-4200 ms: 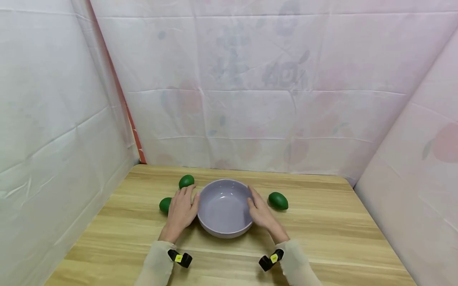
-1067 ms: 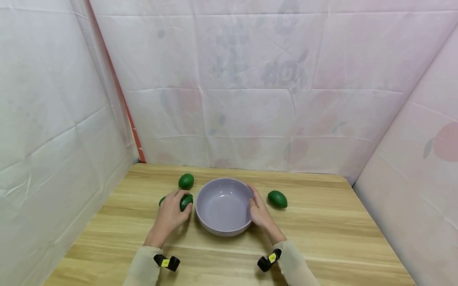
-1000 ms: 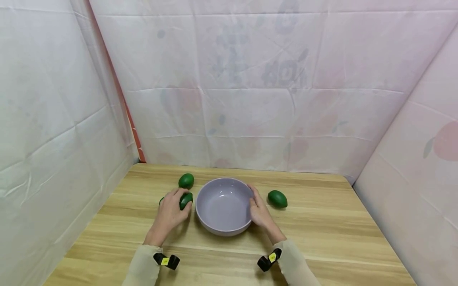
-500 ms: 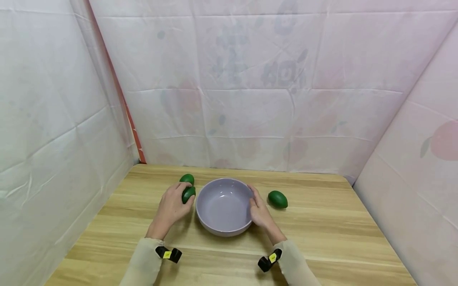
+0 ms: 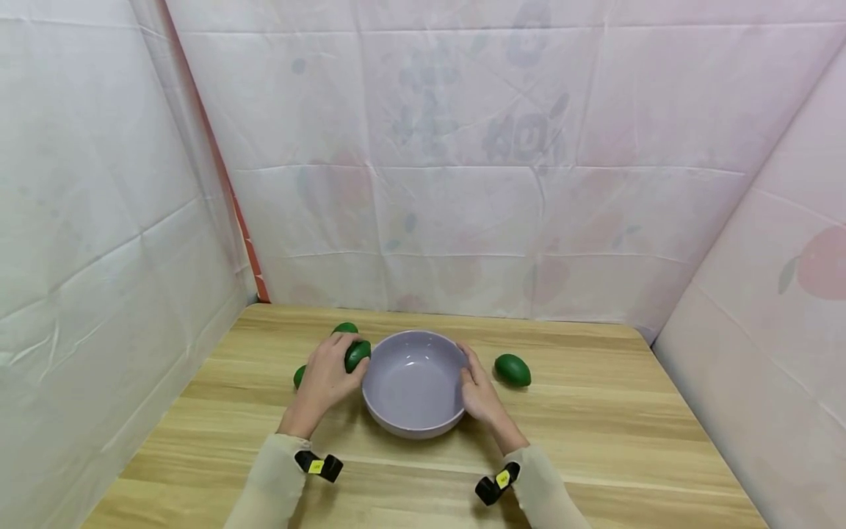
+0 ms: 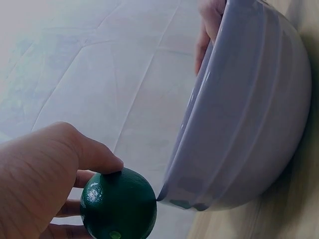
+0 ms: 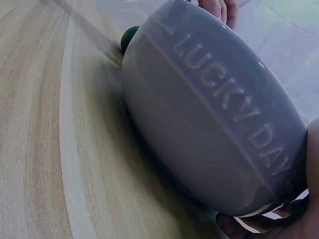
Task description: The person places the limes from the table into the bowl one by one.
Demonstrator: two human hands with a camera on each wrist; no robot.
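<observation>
My left hand (image 5: 327, 373) pinches a green lime (image 5: 358, 355) between thumb and fingers, raised beside the left rim of a round lilac bowl (image 5: 415, 389). In the left wrist view the thumb lies on the near side of that lime (image 6: 119, 204), with the fingers behind it. On the bowl's right side, my right hand (image 5: 485, 398) grips the wall, thumb at the rim. The right wrist view shows the bowl (image 7: 199, 114) with raised "LUCKY DAY" letters, and fingertips (image 7: 232, 226) curled under its side. No fruit shows inside the bowl.
Behind the left hand lies another lime (image 5: 346, 328), partly covered by it. A further lime (image 5: 300, 376) peeks out left of that hand, and one more lime (image 5: 512, 369) rests right of the bowl. Pale printed sheets (image 5: 456, 213) wall the wooden table (image 5: 615, 426) at back and sides.
My left hand has left the bowl's side, taken hold of a lime on the left, and carried it up and right to the rim. The right hand still holds the bowl.
</observation>
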